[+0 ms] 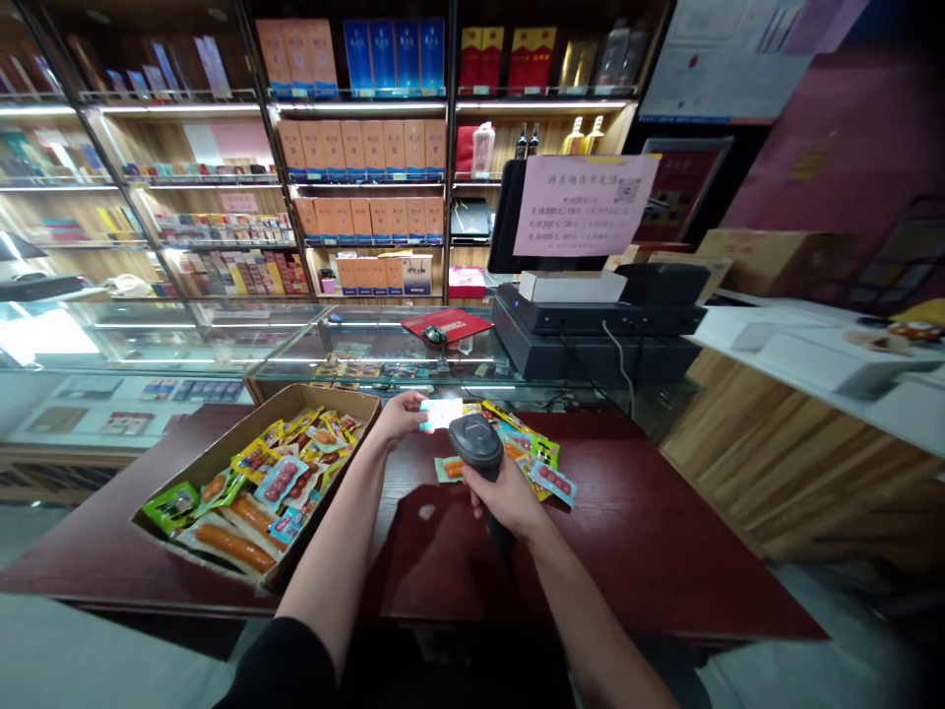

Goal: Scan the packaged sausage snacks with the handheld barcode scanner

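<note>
My right hand (506, 492) is wrapped round the handle of a dark barcode scanner (476, 440), whose head points away from me over the table. In my left hand (401, 416) is a small packet (441, 414), pinched at its left end and lit bright white in front of the scanner. The glare hides its print. Just beyond and right of the scanner lies a loose pile of snack packets, among them a pack of reddish balls (553, 483) and an orange sausage pack (449, 469).
An open cardboard box (166, 502) full of packaged snacks stands left on the dark red table (627, 551). Behind it runs a glass counter (295, 359) with a mouse (434, 335) on a red mat. A monitor with a pink notice (583, 207) stands at the back right.
</note>
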Available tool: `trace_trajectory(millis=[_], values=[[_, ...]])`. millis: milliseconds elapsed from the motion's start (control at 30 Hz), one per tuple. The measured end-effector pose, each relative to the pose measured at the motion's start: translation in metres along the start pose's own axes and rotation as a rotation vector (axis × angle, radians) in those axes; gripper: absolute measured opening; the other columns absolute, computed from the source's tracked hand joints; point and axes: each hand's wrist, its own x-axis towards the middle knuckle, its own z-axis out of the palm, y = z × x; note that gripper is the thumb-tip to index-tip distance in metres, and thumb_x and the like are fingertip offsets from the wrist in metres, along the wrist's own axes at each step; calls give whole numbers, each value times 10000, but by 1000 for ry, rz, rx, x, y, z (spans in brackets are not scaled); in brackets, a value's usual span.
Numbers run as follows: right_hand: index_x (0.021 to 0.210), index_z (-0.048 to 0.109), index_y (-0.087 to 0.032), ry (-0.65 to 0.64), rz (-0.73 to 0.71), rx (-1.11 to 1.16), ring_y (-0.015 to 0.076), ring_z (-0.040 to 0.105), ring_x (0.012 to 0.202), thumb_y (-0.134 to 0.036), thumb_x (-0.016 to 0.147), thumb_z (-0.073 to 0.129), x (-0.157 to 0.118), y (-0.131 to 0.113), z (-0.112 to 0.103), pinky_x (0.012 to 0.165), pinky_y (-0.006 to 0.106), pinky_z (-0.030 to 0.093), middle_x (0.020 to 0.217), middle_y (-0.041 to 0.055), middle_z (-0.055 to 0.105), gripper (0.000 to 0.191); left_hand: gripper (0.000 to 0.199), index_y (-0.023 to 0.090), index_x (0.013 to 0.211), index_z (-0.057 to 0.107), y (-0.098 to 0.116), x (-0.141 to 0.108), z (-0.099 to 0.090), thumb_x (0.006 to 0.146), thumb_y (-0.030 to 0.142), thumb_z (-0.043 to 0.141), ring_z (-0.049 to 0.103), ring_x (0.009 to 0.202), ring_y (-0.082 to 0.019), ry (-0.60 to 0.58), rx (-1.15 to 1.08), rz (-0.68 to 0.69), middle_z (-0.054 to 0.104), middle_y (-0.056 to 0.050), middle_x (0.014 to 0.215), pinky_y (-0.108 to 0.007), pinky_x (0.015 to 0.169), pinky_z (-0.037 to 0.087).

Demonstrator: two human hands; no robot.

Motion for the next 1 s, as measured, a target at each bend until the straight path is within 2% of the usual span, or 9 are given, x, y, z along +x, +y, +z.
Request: trace_trajectory(millis=[133, 267, 400, 533, 667, 800, 900, 1000], values=[[750, 557, -196, -10, -2, 7, 131, 538, 360, -447, 754, 669, 0, 1, 0, 374, 228, 421, 474, -27, 584, 274, 450, 144, 780, 602, 0, -1, -1, 457, 284, 883, 640, 623, -153, -11, 8, 12, 675, -7, 697, -312, 577, 574], [727, 539, -207, -35, 16, 34, 129, 525, 358, -447, 750, 681, -1, -2, 2, 368, 229, 414, 458, -39, 554, 279, 475, 157, 769, 577, 5, -6, -5, 467, 337, 896, 650, 643, -164, 31, 25, 3, 682, -13, 712, -323, 582, 578], [737, 520, -207, -72, 2, 40, 126, 514, 354, -463, 754, 675, -1, -4, 8, 384, 234, 423, 451, -46, 544, 299, 511, 155, 773, 582, 12, -17, -20, 430, 330, 918, 653, 641, -172, 62, 40, 20, 669, -3, 678, -331, 586, 581], [754, 509, -202, -129, -4, 30, 128, 523, 366, -484, 749, 672, 3, -9, 20, 399, 240, 431, 465, -42, 555, 326, 518, 151, 788, 590, 23, -39, -53, 437, 346, 918, 657, 630, -170, 175, 44, 30, 676, -6, 691, -330, 583, 589], [746, 509, -194, -204, -7, 30, 135, 542, 384, -498, 740, 669, 10, -16, 39, 410, 246, 437, 478, -35, 557, 344, 500, 126, 811, 621, 43, -68, -101, 479, 365, 909, 662, 614, -155, 359, 107, 44, 693, -33, 729, -290, 566, 583], [741, 516, -183, -261, -39, 23, 129, 544, 400, -494, 764, 652, 18, -20, 61, 416, 244, 443, 501, -29, 561, 340, 521, 107, 887, 636, 65, -100, -147, 518, 358, 904, 696, 702, -183, 529, 83, 65, 703, -64, 799, -298, 611, 602], [729, 515, -181, -309, -62, 22, 120, 537, 392, -487, 778, 641, 22, -22, 76, 410, 239, 438, 504, -32, 558, 334, 492, 97, 918, 626, 77, -120, -166, 574, 334, 886, 710, 731, -206, 598, 85, 71, 699, -78, 799, -299, 611, 607], [754, 515, -182, -335, -70, 20, 119, 537, 386, -476, 781, 637, 24, -25, 86, 409, 238, 436, 500, -39, 559, 319, 457, 93, 918, 623, 79, -129, -170, 596, 294, 878, 715, 732, -213, 612, 78, 56, 695, -81, 807, -305, 611, 612]])
